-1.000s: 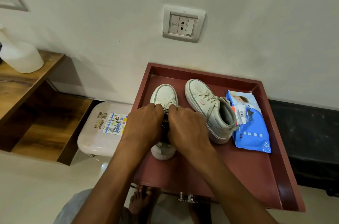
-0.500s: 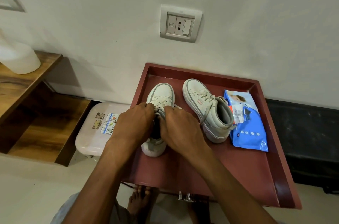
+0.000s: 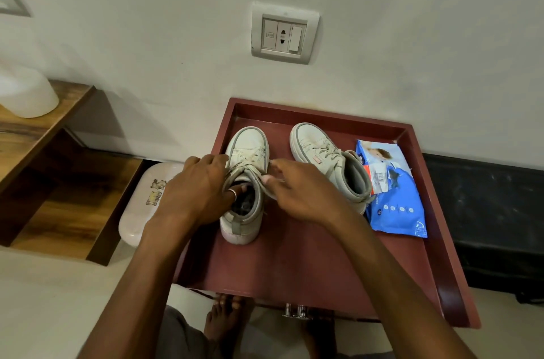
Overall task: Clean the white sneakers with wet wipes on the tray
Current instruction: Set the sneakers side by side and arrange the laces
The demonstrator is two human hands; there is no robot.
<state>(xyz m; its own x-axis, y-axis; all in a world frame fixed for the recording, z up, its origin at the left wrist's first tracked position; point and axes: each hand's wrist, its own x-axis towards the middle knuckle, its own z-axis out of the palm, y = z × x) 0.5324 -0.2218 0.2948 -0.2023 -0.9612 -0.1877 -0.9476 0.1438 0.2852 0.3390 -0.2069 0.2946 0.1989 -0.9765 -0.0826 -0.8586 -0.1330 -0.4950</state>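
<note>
Fingers (image 3: 206,163) of the left hand (image 3: 197,191) were curled over the outer side of the first sneaker (image 3: 248,146), with the ringed thumb hooked inside its collar. Fingers (image 3: 287,168) of the right hand (image 3: 303,193) were drawn narrow and pinched the opposite edge of the same collar, close by the laces. Whether anything else was held in that pinch could not be determined. This sneaker stood upright along the left edge of the red tray (image 3: 294,267), toe toward the far edge. The second sneaker (image 3: 321,152) stood just beside it near the middle of the far edge, untouched by either hand and angled with its heel toward the right edge. The wet wipes pack (image 3: 394,202) lay flat by the right edge, touching that heel. Noted off the tray: a wall socket (image 3: 285,33), a white stool (image 3: 144,202) on the left, a wooden shelf (image 3: 38,135) carrying a white container (image 3: 26,96), and a bare foot (image 3: 223,320) below the near edge.
</note>
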